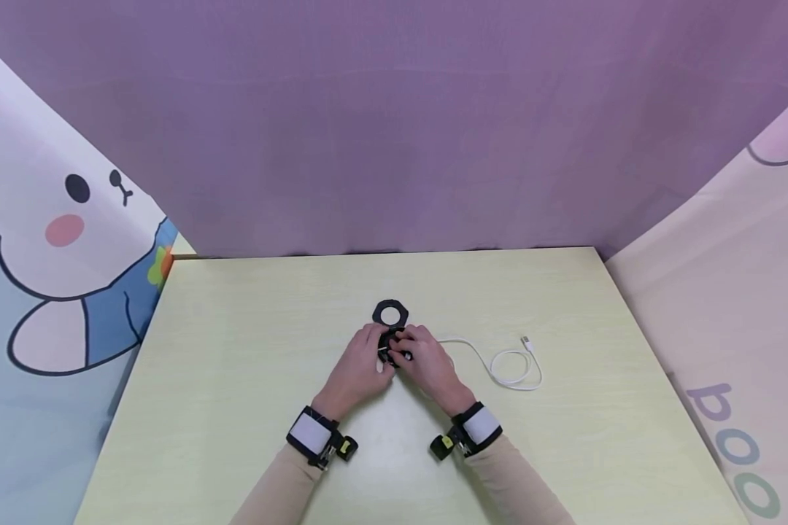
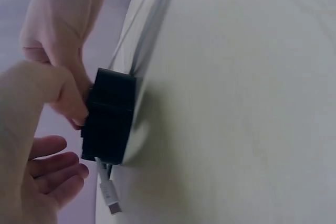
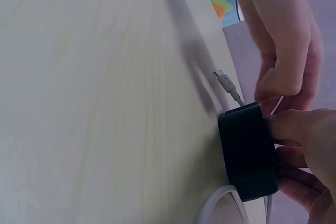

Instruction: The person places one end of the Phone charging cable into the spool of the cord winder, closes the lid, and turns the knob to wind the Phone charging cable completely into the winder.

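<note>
A black angular case (image 1: 384, 356) stands on the table between both hands, its open top largely covered by fingers. My left hand (image 1: 360, 370) holds the case from its left side, thumb near the front, other fingers farther back. From the right, my right hand (image 1: 428, 366) bends thumb and fingers over the top and pinches the white charging cable (image 1: 469, 343) there; the exact contact is partly hidden. A small white connector (image 3: 226, 82) sticks out of the case's left side. Behind the case lies a black lid (image 1: 390, 304) with a round opening.
To the right, the cable runs out in a loose loop ending in a USB plug (image 1: 526, 343). The pale wooden table (image 1: 249, 313) meets a purple cloth (image 1: 381, 146) at the back, with printed cloths at both sides.
</note>
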Demonstrator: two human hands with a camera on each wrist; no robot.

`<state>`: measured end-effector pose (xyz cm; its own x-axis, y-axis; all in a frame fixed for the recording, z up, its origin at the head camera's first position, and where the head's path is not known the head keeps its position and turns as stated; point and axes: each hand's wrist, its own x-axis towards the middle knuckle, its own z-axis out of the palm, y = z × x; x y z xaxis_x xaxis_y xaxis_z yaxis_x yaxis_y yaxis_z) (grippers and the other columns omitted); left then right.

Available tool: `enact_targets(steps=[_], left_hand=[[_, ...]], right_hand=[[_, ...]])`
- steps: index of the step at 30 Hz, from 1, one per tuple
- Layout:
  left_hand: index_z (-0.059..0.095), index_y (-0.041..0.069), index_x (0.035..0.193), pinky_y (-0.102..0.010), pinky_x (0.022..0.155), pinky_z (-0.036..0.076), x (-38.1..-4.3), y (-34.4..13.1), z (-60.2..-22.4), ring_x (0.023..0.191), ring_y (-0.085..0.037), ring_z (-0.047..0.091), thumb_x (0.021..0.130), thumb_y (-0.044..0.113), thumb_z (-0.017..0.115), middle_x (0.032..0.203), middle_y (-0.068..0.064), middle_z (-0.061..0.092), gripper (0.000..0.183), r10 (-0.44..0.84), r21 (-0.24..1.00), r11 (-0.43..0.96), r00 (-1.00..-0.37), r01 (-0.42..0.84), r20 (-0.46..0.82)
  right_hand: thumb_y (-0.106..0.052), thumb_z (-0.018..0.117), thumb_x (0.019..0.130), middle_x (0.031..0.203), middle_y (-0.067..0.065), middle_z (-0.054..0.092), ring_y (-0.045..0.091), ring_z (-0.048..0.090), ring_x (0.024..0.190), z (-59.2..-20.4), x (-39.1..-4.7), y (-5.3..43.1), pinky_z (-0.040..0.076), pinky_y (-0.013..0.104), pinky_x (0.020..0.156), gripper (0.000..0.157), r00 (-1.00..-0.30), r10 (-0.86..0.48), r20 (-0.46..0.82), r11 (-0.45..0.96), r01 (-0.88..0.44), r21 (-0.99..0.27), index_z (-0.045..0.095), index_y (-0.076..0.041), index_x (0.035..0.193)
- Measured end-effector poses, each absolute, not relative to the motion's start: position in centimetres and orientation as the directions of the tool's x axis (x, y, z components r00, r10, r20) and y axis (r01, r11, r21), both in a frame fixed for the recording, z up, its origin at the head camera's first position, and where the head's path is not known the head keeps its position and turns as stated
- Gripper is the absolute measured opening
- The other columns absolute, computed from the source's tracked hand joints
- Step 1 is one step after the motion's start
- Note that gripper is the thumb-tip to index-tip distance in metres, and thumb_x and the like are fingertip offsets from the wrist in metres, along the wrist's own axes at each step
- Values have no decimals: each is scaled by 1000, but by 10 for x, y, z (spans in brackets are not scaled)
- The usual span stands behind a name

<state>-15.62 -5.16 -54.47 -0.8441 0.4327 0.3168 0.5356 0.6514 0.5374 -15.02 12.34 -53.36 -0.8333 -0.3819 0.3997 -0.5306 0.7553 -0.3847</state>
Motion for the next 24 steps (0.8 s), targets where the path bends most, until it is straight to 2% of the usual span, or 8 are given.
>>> enact_targets(steps=[4,8,16,24], left_hand=[[46,-4,137,-38,109,39,-154,-50,-551,123,-28,50,75,26,71,135,-16,50,73,445,522,666,-845,534,297],[41,-7,141,-40,111,37,-152,-47,-554,128,-31,47,78,33,72,139,-20,47,80,429,518,695,-865,499,259],[42,-7,141,-43,107,41,-152,-42,-560,123,-33,51,79,34,76,133,-21,51,81,363,533,724,-899,439,247],[48,-6,136,-43,101,46,-154,-40,-565,115,-32,55,79,34,77,125,-20,56,76,333,528,719,-891,452,309]], right_hand=[[-17,79,83,102,2,66,18,57,93,-534,-150,123,54,29,83,15,-831,-382,404,760,-531,-375,79,-10,96],[-15,79,83,102,2,66,19,58,92,-534,-151,123,54,29,83,14,-833,-381,401,755,-531,-385,79,-9,96],[-15,79,84,102,3,66,18,58,93,-533,-150,123,54,29,82,13,-838,-386,386,752,-528,-395,79,-8,96],[-14,79,84,103,6,67,20,58,94,-533,-151,123,54,29,83,14,-831,-388,398,750,-536,-388,78,-7,96]])
